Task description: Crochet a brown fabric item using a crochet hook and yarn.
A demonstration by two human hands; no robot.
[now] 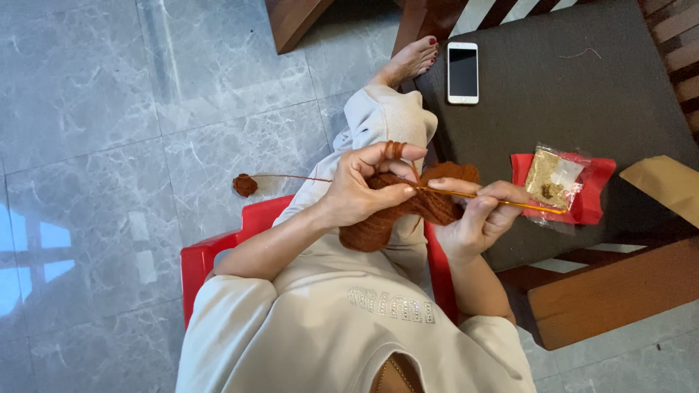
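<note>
My left hand (pixel 358 188) pinches a rust-brown crocheted piece (pixel 429 207) between thumb and fingers, with the yarn wound around its raised index finger. My right hand (pixel 477 215) grips an orange crochet hook (pixel 502 201), its tip pushed into the brown piece near my left thumb. The yarn strand runs left from my left hand to a small brown yarn ball (pixel 245 185) on the grey floor. The work hangs above my lap.
I sit on a red plastic chair (pixel 200 258). A dark cushioned wooden seat (pixel 561 94) at right holds a white phone (pixel 462 72), a clear packet on a red bag (pixel 559 182) and a tan envelope (pixel 666 185). My bare foot (pixel 411 62) rests on grey marble tiles.
</note>
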